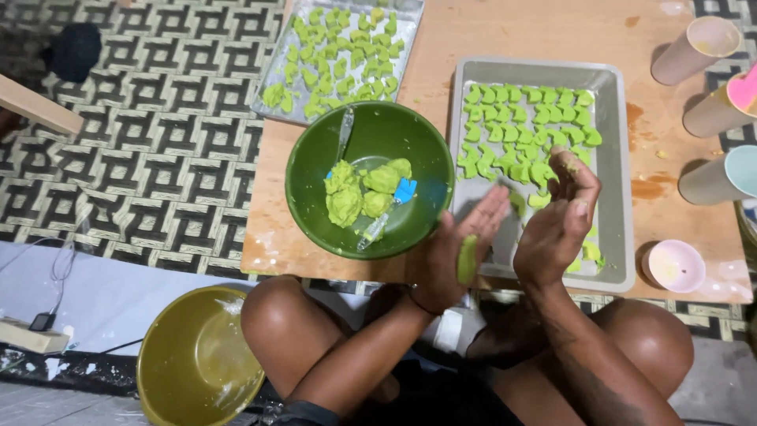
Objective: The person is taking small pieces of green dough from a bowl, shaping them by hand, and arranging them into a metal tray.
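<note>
Dough piece between palms, over the metal tray (619, 170).
Left hand (461, 252) was flat open, green dough piece (467, 259) on its palm; right hand (561, 221) loosely curled, empty.

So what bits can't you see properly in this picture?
- Head view: the flat green dough piece is partly hidden behind the left hand.
- Some grey metal tray floor is covered by the right hand.
- The far tray of green pieces is cut off by the top edge.
</note>
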